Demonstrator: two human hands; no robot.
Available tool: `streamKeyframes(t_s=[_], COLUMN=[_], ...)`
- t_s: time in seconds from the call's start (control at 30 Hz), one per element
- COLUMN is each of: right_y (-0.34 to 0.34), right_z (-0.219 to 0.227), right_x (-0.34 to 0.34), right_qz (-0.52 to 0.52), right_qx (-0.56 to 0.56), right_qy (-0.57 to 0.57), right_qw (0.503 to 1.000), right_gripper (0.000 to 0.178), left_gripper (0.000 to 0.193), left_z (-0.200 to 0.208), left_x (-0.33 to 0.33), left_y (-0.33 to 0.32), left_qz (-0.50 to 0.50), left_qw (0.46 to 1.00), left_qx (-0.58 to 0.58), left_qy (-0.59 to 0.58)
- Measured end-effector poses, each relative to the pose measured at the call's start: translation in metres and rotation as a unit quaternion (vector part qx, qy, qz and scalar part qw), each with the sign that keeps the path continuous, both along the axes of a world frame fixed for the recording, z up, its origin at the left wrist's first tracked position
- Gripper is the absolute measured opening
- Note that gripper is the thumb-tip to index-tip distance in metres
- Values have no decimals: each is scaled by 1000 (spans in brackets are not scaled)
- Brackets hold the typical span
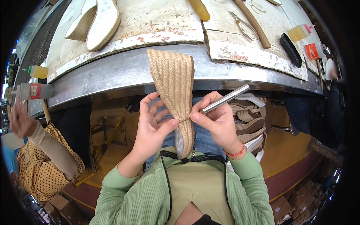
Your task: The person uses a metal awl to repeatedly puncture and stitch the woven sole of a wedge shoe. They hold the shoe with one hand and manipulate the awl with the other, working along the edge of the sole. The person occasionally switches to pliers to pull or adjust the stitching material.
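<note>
A wedge shoe sole (174,80) wrapped in braided tan rope stands between my hands, its wide heel end at the metal table edge and its narrow end down by my lap. My left hand (152,120) grips its left side, the thumb pressed on the braid and the fingers partly behind it. A tool with a shiny, tube-shaped metal handle (225,99) lies in my right hand (216,122), slanting up and right. Thumb and forefinger of that hand pinch together at the sole's right side, where a thin strand (185,120) crosses the braid. The tool's working tip is hidden.
Ahead is a worktable (131,62) with pliers (241,25), a wooden-handled tool (255,24), a black brush-like block (290,50) and finished-looking soles (104,24). Bottles (36,91) stand left. More soles (249,123) are piled by my right knee. A co-worker's arm (52,146) is at left.
</note>
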State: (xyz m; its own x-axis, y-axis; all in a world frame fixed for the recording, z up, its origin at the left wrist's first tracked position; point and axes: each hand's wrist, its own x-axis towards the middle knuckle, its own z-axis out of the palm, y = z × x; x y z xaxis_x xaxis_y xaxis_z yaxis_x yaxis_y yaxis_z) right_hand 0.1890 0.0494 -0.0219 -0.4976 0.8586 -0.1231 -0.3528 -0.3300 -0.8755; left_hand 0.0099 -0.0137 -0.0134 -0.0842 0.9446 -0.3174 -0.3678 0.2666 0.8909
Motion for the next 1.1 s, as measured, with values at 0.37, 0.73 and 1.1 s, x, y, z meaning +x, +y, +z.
streamKeyframes(t_s=[0.37, 0.73, 1.1], right_y=[0, 44, 155], right_z=[4, 42, 61], right_x=[5, 23, 37], right_qz=[-35, -39, -119], right_qx=[-39, 123, 382], right_qy=[21, -166, -504], right_qw=[998, 978, 765], right_gripper=[29, 33, 22], left_gripper=[46, 14, 11], left_z=[7, 33, 24], left_x=[0, -9, 3], left_y=[-1, 11, 2], left_qz=[54, -93, -76], left_qw=[941, 792, 841], left_qx=[149, 265, 235], left_qy=[300, 542, 482])
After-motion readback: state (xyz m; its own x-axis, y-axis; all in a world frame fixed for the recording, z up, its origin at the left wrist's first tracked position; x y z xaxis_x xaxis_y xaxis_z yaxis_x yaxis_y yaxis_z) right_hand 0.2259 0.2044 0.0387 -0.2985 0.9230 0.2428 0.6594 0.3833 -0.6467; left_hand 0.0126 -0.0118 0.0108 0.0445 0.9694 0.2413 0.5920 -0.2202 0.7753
